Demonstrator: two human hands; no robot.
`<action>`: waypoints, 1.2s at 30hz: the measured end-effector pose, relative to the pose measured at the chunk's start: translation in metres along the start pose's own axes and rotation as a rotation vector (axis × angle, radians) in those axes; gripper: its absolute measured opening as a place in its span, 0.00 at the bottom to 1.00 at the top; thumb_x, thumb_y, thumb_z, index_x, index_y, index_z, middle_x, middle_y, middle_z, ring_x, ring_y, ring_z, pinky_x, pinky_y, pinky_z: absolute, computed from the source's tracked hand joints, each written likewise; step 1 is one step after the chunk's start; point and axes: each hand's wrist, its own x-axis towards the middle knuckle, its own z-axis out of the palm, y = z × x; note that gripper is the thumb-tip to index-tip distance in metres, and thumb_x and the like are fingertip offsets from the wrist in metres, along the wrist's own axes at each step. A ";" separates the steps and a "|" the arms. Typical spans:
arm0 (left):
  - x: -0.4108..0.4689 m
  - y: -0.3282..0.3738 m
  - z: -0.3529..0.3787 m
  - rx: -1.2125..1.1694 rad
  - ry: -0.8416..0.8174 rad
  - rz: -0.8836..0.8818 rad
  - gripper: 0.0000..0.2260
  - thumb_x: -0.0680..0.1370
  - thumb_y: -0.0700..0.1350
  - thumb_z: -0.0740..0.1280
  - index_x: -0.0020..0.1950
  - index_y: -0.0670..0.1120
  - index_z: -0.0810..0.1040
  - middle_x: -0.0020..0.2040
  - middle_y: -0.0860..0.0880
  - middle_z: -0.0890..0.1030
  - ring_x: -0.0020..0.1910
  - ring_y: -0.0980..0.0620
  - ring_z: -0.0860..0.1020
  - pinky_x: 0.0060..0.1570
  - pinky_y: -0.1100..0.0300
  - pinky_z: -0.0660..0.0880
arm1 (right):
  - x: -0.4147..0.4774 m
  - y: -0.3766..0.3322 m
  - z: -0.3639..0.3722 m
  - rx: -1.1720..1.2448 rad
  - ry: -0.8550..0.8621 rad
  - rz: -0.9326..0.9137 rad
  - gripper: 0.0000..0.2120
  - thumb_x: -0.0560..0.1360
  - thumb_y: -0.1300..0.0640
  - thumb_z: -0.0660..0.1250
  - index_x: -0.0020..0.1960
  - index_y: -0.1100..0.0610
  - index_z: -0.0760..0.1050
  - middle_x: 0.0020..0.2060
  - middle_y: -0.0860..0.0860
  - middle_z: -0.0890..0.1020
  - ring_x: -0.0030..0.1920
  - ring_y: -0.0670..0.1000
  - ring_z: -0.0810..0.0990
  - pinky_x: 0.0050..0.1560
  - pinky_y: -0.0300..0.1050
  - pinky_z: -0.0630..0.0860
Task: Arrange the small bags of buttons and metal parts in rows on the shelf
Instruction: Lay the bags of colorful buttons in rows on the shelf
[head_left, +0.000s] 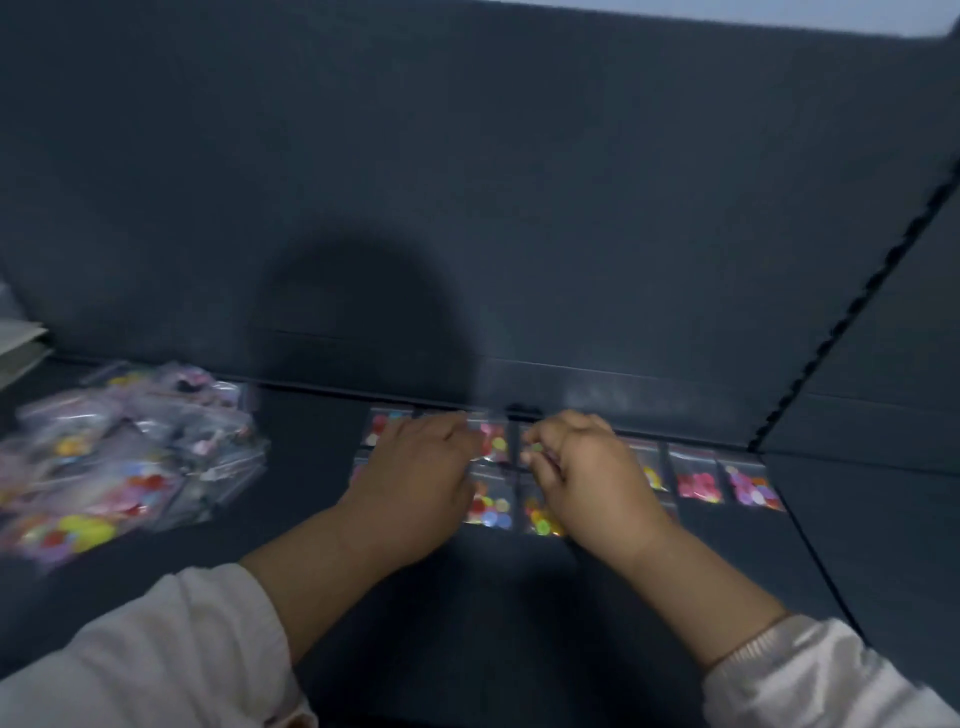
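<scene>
Small clear bags of coloured buttons lie in two rows on the dark shelf (597, 571). The back row runs from a red-button bag (383, 427) to a pink-button bag (750, 483), and a shorter front row (491, 506) lies before it. My left hand (415, 473) lies over the left end of the rows, fingers bent down beside a pink-button bag (493, 441); its fingertips are hidden. My right hand (587, 467) hovers over the middle, its curled fingers pinching a small bag with a green button (535, 447). The frame is blurred.
A loose heap of unsorted button bags (119, 457) sits on the shelf at the left. A dark back wall (467, 182) rises right behind the back row. A side panel with a toothed seam (841, 322) closes the right. Pale items (18, 338) lie at the far left edge.
</scene>
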 end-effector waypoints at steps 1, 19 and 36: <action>-0.007 -0.013 -0.006 0.011 0.014 -0.040 0.22 0.71 0.52 0.58 0.63 0.48 0.76 0.63 0.46 0.76 0.61 0.44 0.75 0.61 0.52 0.67 | 0.008 -0.012 0.007 0.024 -0.011 -0.034 0.06 0.72 0.57 0.64 0.44 0.56 0.79 0.41 0.54 0.80 0.44 0.57 0.77 0.46 0.48 0.76; -0.168 -0.219 -0.056 -0.089 0.105 -0.799 0.19 0.75 0.46 0.64 0.67 0.49 0.72 0.62 0.46 0.75 0.61 0.44 0.74 0.58 0.54 0.73 | 0.066 -0.225 0.151 0.296 -0.431 -0.398 0.10 0.76 0.51 0.64 0.55 0.53 0.77 0.50 0.48 0.76 0.51 0.48 0.75 0.50 0.42 0.71; -0.174 -0.284 -0.042 -0.329 0.060 -0.848 0.15 0.71 0.53 0.69 0.55 0.50 0.74 0.46 0.51 0.76 0.45 0.52 0.76 0.40 0.59 0.71 | 0.078 -0.273 0.194 0.196 -0.296 -0.102 0.13 0.71 0.47 0.69 0.44 0.47 0.65 0.43 0.41 0.66 0.40 0.43 0.71 0.40 0.38 0.70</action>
